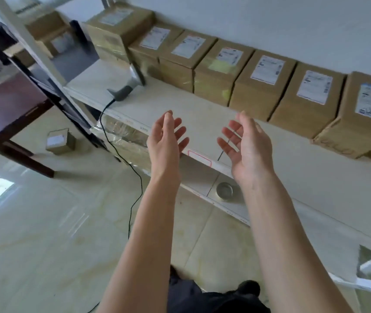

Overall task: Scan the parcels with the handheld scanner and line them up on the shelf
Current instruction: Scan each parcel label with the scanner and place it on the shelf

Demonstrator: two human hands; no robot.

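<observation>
Both hands are empty: the left hand [165, 141] and the right hand [245, 145] hover side by side above the front edge of the shelf [180, 109], palms turned toward each other, each grip spread with fingers loosely curled and nothing between them. Along the back of the shelf, against the wall, 7 parcels [262, 83] stand in a row, touching or nearly touching, the leftmost taller than the rest. They are brown cardboard boxes sealed in clear tape, each with a white label on the top face, so the labels point up toward the camera; the row's long axis runs from far left to near right. They look stiff and probably light to moderate in weight; the glossy tape may be slippery, so a 2-handed hold on opposite side faces seems safest. The handheld scanner [127, 86] rests on the shelf left of the hands, just in front of the row, its head blurred, its handle base toward the shelf edge and its black cable dropping to the floor. 1 more small parcel [60, 141] sits on the floor near a dark desk [10, 105], apparently not yet shelved.
</observation>
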